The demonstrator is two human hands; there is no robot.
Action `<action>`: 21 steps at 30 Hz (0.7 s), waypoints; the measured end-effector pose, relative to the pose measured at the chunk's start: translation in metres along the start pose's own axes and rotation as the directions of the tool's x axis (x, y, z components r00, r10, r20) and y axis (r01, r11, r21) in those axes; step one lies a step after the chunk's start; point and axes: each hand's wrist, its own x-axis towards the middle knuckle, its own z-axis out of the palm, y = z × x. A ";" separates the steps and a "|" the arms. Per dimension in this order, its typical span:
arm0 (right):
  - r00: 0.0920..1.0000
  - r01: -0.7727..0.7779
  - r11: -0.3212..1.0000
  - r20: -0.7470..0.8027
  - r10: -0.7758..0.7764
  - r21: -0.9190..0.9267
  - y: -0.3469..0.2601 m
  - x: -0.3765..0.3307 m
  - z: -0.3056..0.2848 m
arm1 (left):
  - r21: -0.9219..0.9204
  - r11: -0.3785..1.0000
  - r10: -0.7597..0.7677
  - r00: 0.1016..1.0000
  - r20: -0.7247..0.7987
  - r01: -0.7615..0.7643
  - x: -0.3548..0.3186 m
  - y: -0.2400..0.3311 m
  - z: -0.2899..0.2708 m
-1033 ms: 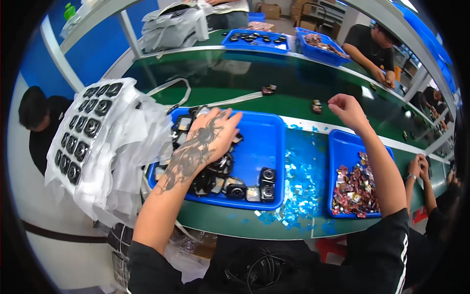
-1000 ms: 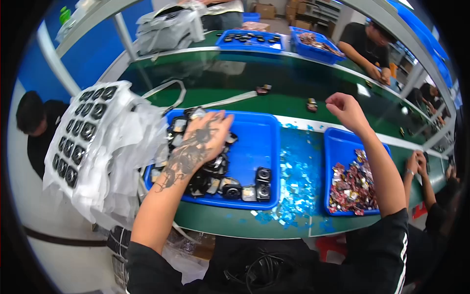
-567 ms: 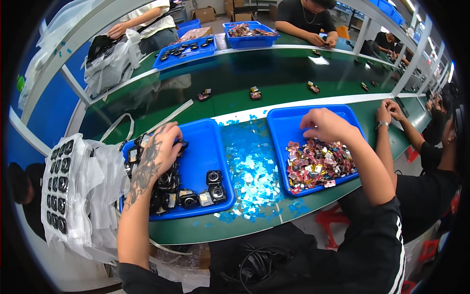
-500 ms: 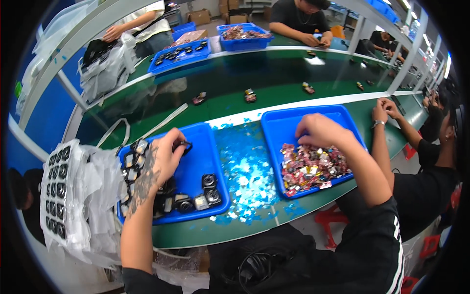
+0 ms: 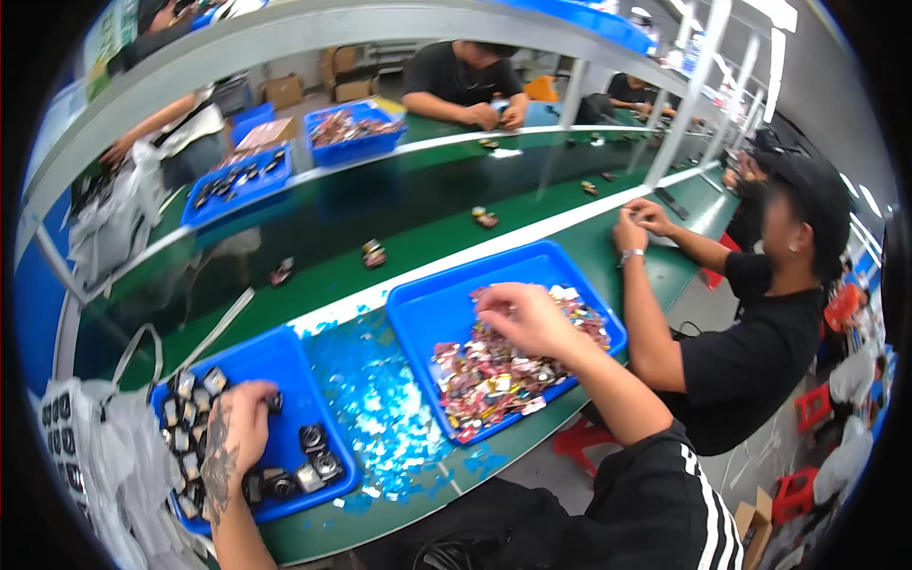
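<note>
My left hand point(image 5: 245, 423) is over a blue tray point(image 5: 309, 380) on the left, its fingers closed on a small black camera casing point(image 5: 275, 402). More black casings with round lenses point(image 5: 323, 464) lie in that tray, some partly under my wrist. My right hand point(image 5: 527, 318) hovers over the second blue tray point(image 5: 418, 304), its fingers bent together above a heap of small reddish circuit boards point(image 5: 494, 385). Whatever sits in these blurred fingertips is too small to make out.
Blue film scraps point(image 5: 380, 427) cover the bench between the trays. Stacked white plastic packaging point(image 5: 104, 456) stands at the left edge. Beyond a white rail, a green conveyor point(image 5: 427, 233) carries spaced boards. A co-worker point(image 5: 750, 332) sits close on my right; another works across the line.
The whole view has swung right, so both trays appear farther left and lower. My left hand still has the casing over its tray; my right hand remains above the boards.
</note>
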 end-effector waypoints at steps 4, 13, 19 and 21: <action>0.998 -0.035 0.957 -0.061 0.018 -0.289 -0.004 -0.013 -0.006 | -0.215 0.974 -0.126 0.962 -0.241 0.074 0.028 0.002 0.005; 0.808 0.465 0.885 0.407 -0.425 0.003 -0.111 0.046 0.077 | -0.975 0.135 -0.412 0.905 0.105 0.175 0.011 0.003 -0.022; 0.768 0.559 0.818 0.458 -0.448 -0.136 -0.158 0.089 0.212 | -0.972 -0.232 -0.249 0.965 0.087 0.028 -0.005 -0.033 -0.026; 0.778 0.560 0.824 0.397 -0.486 -0.088 -0.158 0.098 0.266 | -0.927 -0.374 -0.130 0.991 0.040 -0.012 -0.009 -0.032 -0.032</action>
